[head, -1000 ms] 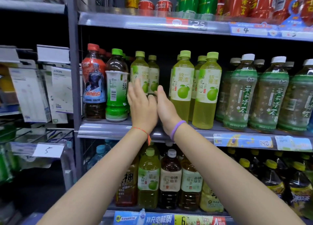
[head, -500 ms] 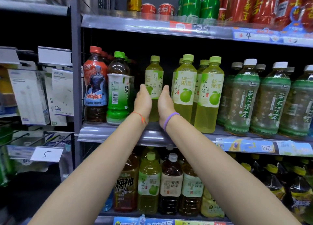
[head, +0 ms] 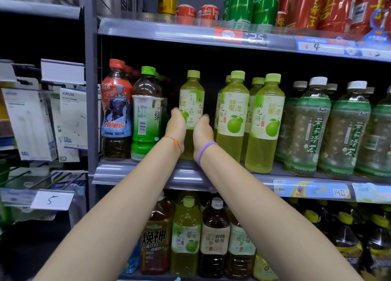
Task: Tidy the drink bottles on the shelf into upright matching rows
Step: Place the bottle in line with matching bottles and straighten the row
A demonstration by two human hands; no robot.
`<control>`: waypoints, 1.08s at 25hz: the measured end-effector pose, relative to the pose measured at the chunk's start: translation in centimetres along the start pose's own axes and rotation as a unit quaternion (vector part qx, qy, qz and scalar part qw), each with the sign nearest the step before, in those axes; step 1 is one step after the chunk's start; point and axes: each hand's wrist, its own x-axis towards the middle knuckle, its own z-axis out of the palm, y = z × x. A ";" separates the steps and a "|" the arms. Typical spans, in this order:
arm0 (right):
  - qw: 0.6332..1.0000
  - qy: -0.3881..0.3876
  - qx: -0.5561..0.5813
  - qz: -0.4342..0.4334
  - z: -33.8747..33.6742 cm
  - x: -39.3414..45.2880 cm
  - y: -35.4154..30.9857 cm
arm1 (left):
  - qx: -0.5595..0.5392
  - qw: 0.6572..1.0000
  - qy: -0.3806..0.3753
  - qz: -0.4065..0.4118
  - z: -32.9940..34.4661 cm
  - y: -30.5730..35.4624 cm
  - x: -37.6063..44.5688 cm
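Yellow-green pomelo bottle [head: 191, 103] now stands upright and alone near the shelf's [head: 135, 175] front edge, cupped by the left hand [head: 175, 128] and right hand [head: 202, 130]. A second ago two stood there; one is gone, hands lower, row still unmatched.

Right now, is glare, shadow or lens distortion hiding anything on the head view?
Head view: glare streaks the upper shelf rail; the middle shelf's back is black shadow; wide-angle bending tilts the white-capped bottles at right; the yellow-green bottle between both hands stays sharp.
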 end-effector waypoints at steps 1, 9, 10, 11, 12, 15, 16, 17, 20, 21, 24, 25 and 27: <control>1.000 -0.006 0.000 -0.001 -0.2 -0.4 0.1 | 0.002 1.000 -0.001 0.001 -0.2 0.0 -0.5; 0.999 -0.040 0.000 -0.021 -1.3 -3.2 -0.2 | 0.002 1.000 0.002 0.017 -0.6 1.0 -3.9; 0.999 -0.045 -0.004 -0.021 -1.4 -3.3 -0.2 | 0.000 1.000 -0.001 0.014 -0.7 1.0 -4.0; 0.999 -0.049 -0.008 -0.019 -1.5 -3.6 -0.4 | 0.000 1.000 -0.004 0.010 -0.7 1.0 -4.1; 0.998 -0.054 -0.013 -0.017 -1.7 -3.8 -0.4 | -0.001 1.000 -0.005 0.009 -0.7 1.0 -4.3; 0.996 -0.071 -0.058 -0.015 -2.2 -4.5 -0.6 | 0.009 1.000 0.008 0.004 -0.8 1.0 -4.5; 0.992 -0.072 -0.099 -0.036 -2.5 -4.9 -0.7 | 0.038 0.999 0.020 0.010 -0.8 0.9 -4.5; 0.982 -0.065 -0.160 -0.082 -3.0 -5.5 -0.7 | 0.095 0.994 0.037 0.036 -0.7 0.7 -4.5; 0.893 0.030 -0.271 -0.358 -5.3 -7.1 -1.1 | 0.246 0.922 0.120 0.274 0.2 -0.4 -7.0; 0.855 0.078 -0.255 -0.445 -6.3 -7.6 -1.7 | 0.256 0.876 0.134 0.385 0.8 -0.8 -8.3; 0.790 0.190 -0.189 -0.552 -10.1 -6.7 -3.7 | 0.336 0.746 0.110 0.564 3.4 -1.8 -11.0; 0.805 0.198 -0.179 -0.530 -11.4 -6.2 -4.2 | 0.368 0.737 0.095 0.559 4.2 -2.2 -11.1; 0.874 0.171 -0.184 -0.417 -13.8 -4.7 -4.5 | 0.427 0.741 0.082 0.512 5.6 -2.8 -11.2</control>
